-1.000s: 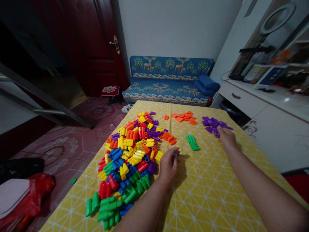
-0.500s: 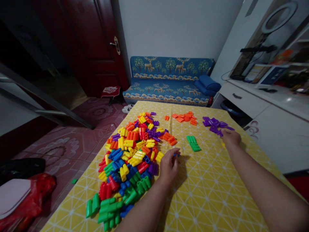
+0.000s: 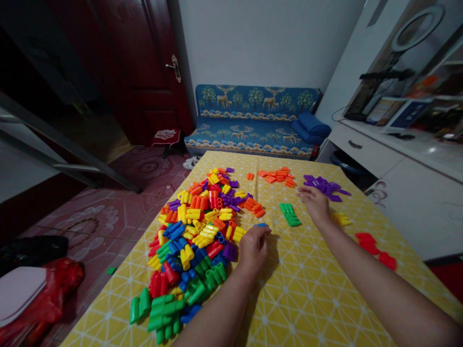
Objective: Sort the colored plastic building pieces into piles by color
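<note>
My left hand (image 3: 254,248) is at the right edge of a mixed heap of plastic tube-shaped building blocks (image 3: 195,209). Its fingers are curled on a blue building block (image 3: 260,225), most of which they hide. Fingers stretched toward the left, my right hand (image 3: 314,205) is open over the table with no block visible in it. Nearby lie green blocks (image 3: 290,215) to its left and a purple pile (image 3: 325,187) just beyond it. Yellow blocks (image 3: 341,219) show to the right of its wrist, and red blocks (image 3: 369,243) beside the forearm.
Orange blocks (image 3: 278,176) lie toward the far edge of the table, which has a yellow patterned cloth (image 3: 289,299). A blue sofa (image 3: 249,127) stands behind it, and a white cabinet (image 3: 390,168) to the right. One green block (image 3: 111,271) is on the floor.
My right hand has moved left from the purple pile, and its fingers have spread. The yellow and red blocks are now uncovered. My left hand has shifted only slightly.
</note>
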`<state>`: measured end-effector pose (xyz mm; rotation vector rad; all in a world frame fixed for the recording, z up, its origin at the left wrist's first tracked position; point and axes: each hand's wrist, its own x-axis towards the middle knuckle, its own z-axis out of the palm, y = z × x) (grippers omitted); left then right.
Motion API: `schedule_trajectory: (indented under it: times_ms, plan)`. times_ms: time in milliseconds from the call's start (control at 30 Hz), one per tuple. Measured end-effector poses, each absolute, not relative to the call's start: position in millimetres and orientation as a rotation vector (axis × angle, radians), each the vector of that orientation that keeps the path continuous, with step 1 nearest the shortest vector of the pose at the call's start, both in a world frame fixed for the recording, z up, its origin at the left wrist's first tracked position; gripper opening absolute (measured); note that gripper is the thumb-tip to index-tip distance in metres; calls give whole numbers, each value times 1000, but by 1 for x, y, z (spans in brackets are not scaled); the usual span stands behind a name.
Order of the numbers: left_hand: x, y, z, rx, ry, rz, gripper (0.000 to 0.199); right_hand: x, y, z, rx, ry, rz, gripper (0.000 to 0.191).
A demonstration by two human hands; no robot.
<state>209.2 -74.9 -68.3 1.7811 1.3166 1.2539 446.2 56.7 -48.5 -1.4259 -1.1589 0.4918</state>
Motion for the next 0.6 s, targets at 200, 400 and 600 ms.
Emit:
schedule_trajectory:
  times_ms: [200, 400, 600]
  plan:
    - [210, -76, -58, 2024, 1264, 1222, 25, 341, 46, -35, -1260, -1920, 528, 40]
    - [212, -81, -50, 2129, 1334, 1134, 23, 296, 55, -35, -1585, -2065, 540, 68]
    - [209, -80, -50, 2094, 1356, 1037, 24, 292, 57, -44, -1663, -1910, 595, 40]
